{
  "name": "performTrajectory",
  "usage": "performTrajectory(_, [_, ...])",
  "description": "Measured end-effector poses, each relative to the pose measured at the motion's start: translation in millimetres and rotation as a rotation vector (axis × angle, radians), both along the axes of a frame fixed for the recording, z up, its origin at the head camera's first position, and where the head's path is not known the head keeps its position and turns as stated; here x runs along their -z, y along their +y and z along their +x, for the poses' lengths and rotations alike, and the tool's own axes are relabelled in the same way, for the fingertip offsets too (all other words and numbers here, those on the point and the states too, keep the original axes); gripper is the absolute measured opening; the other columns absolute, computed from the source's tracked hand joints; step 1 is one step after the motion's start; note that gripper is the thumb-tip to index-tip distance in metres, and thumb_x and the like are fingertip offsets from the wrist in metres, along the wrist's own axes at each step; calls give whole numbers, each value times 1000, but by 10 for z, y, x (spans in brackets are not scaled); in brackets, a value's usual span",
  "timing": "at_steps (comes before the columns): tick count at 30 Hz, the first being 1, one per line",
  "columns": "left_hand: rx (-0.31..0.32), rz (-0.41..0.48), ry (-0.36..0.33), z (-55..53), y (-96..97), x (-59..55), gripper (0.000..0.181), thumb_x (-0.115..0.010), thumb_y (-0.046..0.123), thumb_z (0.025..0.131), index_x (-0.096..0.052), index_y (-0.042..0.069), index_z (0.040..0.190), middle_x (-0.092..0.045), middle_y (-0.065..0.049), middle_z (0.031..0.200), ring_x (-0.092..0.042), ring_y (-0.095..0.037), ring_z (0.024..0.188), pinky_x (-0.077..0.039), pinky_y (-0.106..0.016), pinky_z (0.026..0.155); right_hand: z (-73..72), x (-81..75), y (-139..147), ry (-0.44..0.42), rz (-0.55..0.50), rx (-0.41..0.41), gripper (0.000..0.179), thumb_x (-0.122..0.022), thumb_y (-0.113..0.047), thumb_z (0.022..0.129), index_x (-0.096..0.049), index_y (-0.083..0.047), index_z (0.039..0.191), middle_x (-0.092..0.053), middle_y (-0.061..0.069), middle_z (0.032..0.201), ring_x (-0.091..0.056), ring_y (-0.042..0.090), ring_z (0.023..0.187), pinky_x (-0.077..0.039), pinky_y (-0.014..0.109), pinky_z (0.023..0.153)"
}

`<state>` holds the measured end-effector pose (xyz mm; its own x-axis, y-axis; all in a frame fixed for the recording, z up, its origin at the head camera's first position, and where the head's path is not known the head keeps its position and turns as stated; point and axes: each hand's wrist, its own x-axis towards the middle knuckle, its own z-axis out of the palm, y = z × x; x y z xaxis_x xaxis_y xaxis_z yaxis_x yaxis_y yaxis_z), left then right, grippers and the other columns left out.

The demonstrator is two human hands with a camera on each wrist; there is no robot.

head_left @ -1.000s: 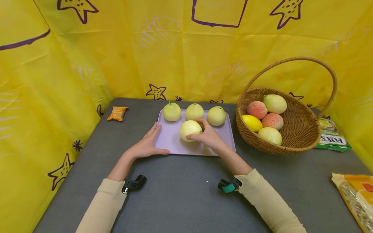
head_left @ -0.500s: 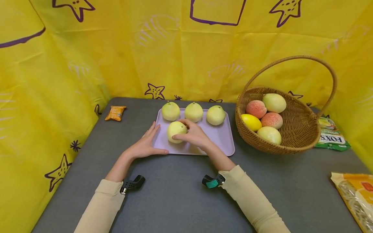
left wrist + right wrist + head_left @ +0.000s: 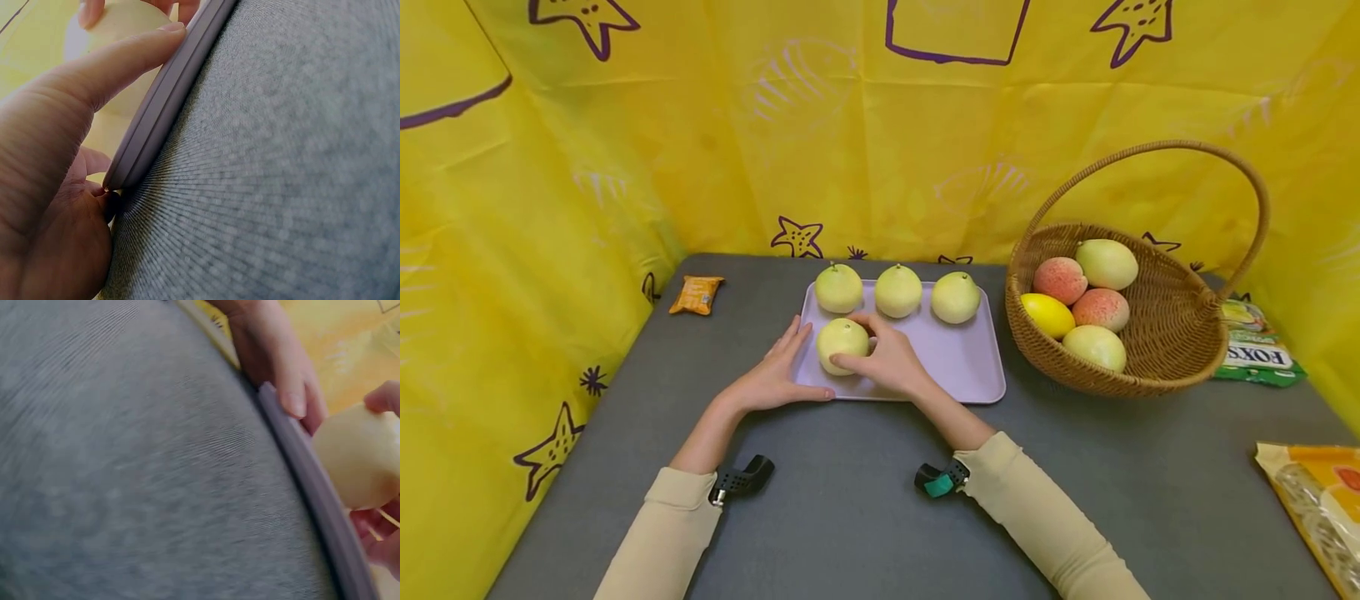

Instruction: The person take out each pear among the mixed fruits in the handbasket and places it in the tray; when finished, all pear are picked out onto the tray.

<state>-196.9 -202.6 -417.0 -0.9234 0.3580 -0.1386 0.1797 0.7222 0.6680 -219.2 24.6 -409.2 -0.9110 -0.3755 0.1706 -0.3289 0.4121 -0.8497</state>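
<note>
My right hand (image 3: pixel 887 358) holds a pale yellow-green pomelo (image 3: pixel 841 343) at the front left of a lilac tray (image 3: pixel 947 367), thumb on its near side and fingers behind it. In the right wrist view the same pomelo (image 3: pixel 353 456) shows between fingertips and thumb. Spread around the tray's front left corner is my left hand (image 3: pixel 775 375), its thumb at the front rim and its straight fingers along the left side. The left wrist view has that thumb (image 3: pixel 119 62) lying over the tray rim (image 3: pixel 169 94). Three more pomelos (image 3: pixel 898 291) stand in a row along the back.
A wicker basket (image 3: pixel 1172 333) with a tall handle stands right of the tray, holding peaches (image 3: pixel 1101 310), a yellow fruit (image 3: pixel 1047 315) and pale green fruits. A green packet (image 3: pixel 1255 354) lies behind it. An orange snack packet (image 3: pixel 697 295) is at left, a clear-and-orange bag (image 3: pixel 1315 508) at right.
My right hand has carried the pomelo leftward from the tray's middle to its front left and turned it stem-end up. My left hand has stayed at the tray corner.
</note>
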Motion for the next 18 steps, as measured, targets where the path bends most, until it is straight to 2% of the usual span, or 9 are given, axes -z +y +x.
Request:
performTrajectory(5, [7,5,7,-9,-10,19,120,-79,54,74,-6,7,157,12,-14,162,2,-46,144,-8,-67,109,26,89,-52,77,-22,-29,63,-80,-33,80,-56,-11,134,-62,2,123,-59,14,89,-49,30,75])
performTrajectory(11, [10,19,-7,-7,-4,-1,119,-80,52,74,-6,7,157,12,-14,162,1,-49,143,-9,-70,107,29,146,-67,101,-31,-66,67,-81,-32,80,-52,-13,138,-58,0,125,-57,13,83,-49,28,71])
performTrajectory(18, [6,26,-18,4,8,-38,119,-81,51,74,-7,7,157,12,-13,162,1,-49,143,-8,-70,107,23,149,-55,101,0,-127,84,-86,-30,75,-43,-8,143,-54,3,131,-54,13,96,-47,29,79])
